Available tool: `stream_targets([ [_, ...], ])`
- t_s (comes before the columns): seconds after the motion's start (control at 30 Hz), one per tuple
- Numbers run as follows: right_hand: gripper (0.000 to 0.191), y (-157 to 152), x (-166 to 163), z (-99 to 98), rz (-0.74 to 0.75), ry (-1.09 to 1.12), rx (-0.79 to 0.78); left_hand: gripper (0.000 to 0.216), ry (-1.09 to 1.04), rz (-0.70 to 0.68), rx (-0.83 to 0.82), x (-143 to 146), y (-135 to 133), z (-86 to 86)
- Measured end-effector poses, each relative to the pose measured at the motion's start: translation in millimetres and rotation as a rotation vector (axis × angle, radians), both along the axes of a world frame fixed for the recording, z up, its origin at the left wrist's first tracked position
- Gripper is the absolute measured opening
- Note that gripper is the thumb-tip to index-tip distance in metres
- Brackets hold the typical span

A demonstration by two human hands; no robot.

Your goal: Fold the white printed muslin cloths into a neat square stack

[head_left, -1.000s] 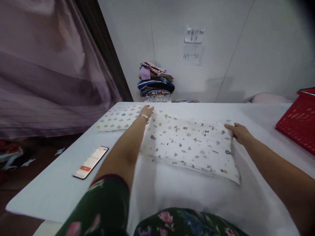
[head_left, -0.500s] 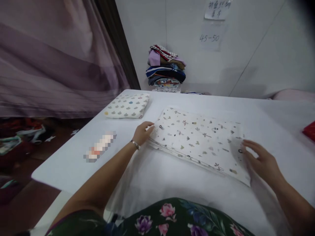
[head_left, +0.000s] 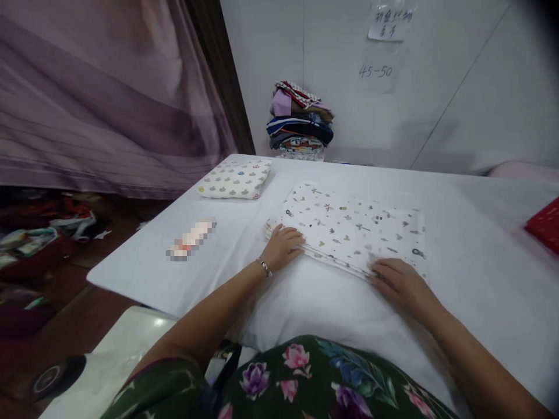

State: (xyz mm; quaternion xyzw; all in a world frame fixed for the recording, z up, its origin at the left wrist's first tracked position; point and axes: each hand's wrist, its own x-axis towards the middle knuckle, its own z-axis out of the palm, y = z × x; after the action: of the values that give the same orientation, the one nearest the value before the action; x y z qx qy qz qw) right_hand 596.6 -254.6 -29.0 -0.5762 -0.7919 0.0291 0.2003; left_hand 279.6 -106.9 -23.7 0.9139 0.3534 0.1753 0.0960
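Note:
A white cloth (head_left: 349, 224) printed with small palm trees and leaves lies folded in layers on the white-covered table (head_left: 471, 244). My left hand (head_left: 282, 249), with a bracelet at the wrist, grips the cloth's near edge toward its left corner, fingers on top. Farther right along the same edge, my right hand (head_left: 399, 282) has its thumb and fingers closed on the layers. Both thumbs are mostly hidden.
Another folded cloth (head_left: 238, 179) with grey prints lies at the table's far left. Nearer is a pixelated item (head_left: 192, 238). A fabric stack (head_left: 301, 119) stands beyond the far edge. Something red (head_left: 545, 227) sits at the right.
My hands have moved from the cloth's left and right ends to its near edge, closer together. Both have closed on that edge. The view has shifted slightly.

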Motion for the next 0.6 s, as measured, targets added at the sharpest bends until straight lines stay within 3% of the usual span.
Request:
stream_targets([
  [0.27, 0.023, 10, -12, 5.9, 0.057, -0.137, 0.053, 0.017, -0.079, -0.108, 0.139, 26, 6, -4.4],
  [0.43, 0.025, 8, -18, 2.5, -0.015, -0.063, 0.062, 0.018, -0.12, -0.11, 0.184, 25, 0, -6.4],
  [0.6, 0.022, 1, -18, -3.0, -0.072, 0.037, 0.103, 0.017, -0.172, -0.085, 0.117, 21, -4, -15.0],
])
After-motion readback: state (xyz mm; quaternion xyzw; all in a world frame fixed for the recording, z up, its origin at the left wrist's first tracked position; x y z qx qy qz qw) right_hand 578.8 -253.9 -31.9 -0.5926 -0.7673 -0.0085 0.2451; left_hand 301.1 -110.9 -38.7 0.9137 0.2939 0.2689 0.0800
